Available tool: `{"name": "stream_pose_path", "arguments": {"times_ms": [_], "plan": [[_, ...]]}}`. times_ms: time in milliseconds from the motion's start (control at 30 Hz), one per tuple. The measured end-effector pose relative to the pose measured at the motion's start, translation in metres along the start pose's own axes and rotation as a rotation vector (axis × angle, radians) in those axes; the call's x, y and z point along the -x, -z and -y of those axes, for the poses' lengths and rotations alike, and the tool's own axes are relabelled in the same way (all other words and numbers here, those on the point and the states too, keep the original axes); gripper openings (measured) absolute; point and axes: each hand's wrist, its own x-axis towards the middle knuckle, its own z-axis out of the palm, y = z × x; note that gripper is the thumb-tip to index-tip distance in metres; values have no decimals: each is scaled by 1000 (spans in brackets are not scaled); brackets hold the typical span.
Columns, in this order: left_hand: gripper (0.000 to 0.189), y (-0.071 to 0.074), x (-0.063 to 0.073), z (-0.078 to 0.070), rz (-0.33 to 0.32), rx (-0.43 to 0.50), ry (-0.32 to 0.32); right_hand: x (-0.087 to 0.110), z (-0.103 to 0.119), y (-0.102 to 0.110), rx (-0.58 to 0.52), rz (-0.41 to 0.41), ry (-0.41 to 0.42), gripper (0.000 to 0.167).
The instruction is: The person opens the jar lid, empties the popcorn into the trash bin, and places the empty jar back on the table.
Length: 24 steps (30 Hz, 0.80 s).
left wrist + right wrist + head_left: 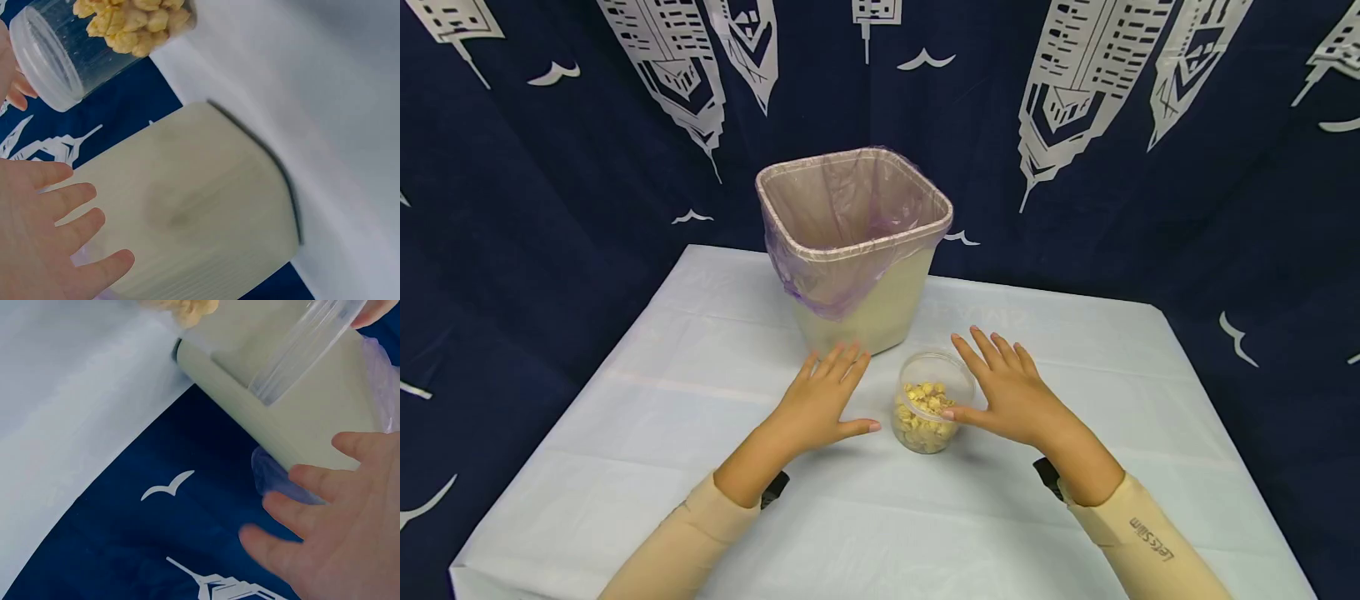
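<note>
A clear round plastic jar [925, 433], partly filled with yellow popcorn [923, 402], stands upright on the white-covered table. On its left side my left hand [822, 407] hovers with fingers spread and straight, holding nothing. My right hand [1011, 396] is spread the same way on the jar's right; its thumb overlaps the jar's rim in the head view. In the left wrist view the jar [94, 59] appears at the top, beyond the left fingertips. The right wrist view shows the jar's rim [306, 350] and the spread right fingers [281, 519].
Behind the jar stands a cream trash bin [880, 312] lined with a translucent purple bag [827, 279], its wide mouth facing up. A white cloth [625, 467] covers the table. Dark blue fabric with white building prints [685, 75] hangs behind.
</note>
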Motion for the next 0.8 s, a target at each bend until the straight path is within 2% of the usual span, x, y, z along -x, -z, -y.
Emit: {"name": "stream_pose_path", "arguments": {"times_ms": [300,533,800], "plan": [[93,-13,-2,-6,40,56,-12,-15,13,-10,-61,19,53,98],[95,-19,-1,-12,88,153,-10,-24,21,-16,-81,45,56,99],[96,-25,-2,-17,92,179,-13,-31,25,-21,-38,-4,66,94]]}}
